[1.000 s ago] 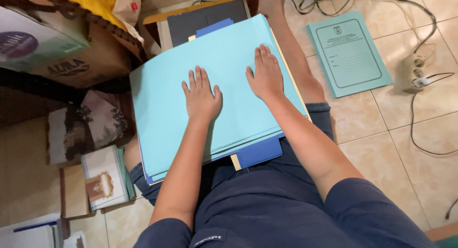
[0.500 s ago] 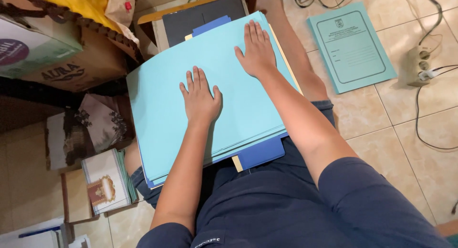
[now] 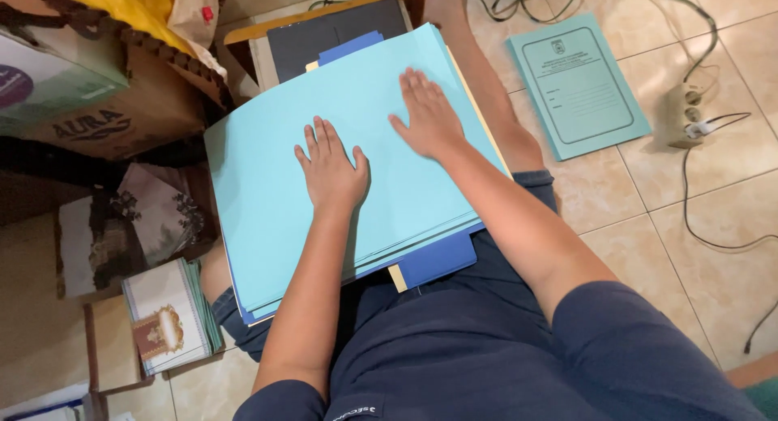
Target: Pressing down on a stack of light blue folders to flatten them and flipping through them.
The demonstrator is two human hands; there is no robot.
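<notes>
Green printed booklet (image 3: pixel 577 82) flat on tiled floor (image 3: pixel 648 218) — power strip (image 3: pixel 685 113) just beside. Cardboard box (image 3: pixel 121 105) far left — small stacked booklets (image 3: pixel 172 314) below.

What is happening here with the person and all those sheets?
A person sits on a tiled floor with a stack of light blue sheets on their lap. Both palms lie flat on the top sheet: the left hand near the middle, the right hand nearer the far edge. A darker blue folder and a yellowish sheet poke out underneath. A teal booklet lies apart on the floor beside a power strip.
</notes>
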